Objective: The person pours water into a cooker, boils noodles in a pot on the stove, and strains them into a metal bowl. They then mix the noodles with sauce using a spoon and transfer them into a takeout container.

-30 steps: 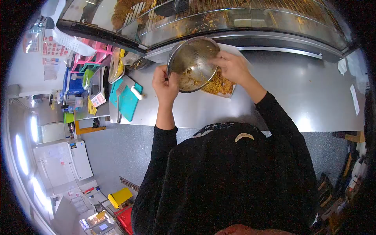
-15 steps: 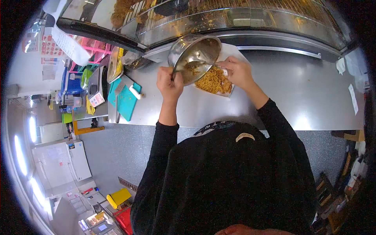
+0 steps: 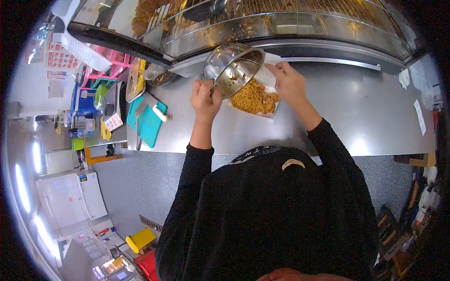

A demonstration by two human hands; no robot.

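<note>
A shiny metal bowl [image 3: 219,63] is tilted on its side, its mouth facing right and down over an open white tray [image 3: 273,115]. My left hand [image 3: 205,99] grips the bowl's near rim. Bits of food cling to the bowl's inside. Cooked noodles [image 3: 248,99] fill the tray's left part, and golden-brown pieces of food [image 3: 268,102] lie at its right. My right hand [image 3: 288,83] is closed just right of the bowl's mouth, above the tray. The spoon it held a moment earlier is hard to make out now.
On the left of the steel counter [image 3: 347,107] lie a teal cutting board [image 3: 149,126], a metal spatula [image 3: 139,114] and a white-handled tool [image 3: 160,112]. A glass-fronted display case [image 3: 281,28] with wire racks borders the counter's far side. Paper strips [image 3: 419,117] lie at the right.
The bowl has tipped further, showing more of its inside. My right hand has risen slightly to the right, and the spoon that was over the bowl no longer shows clearly.
</note>
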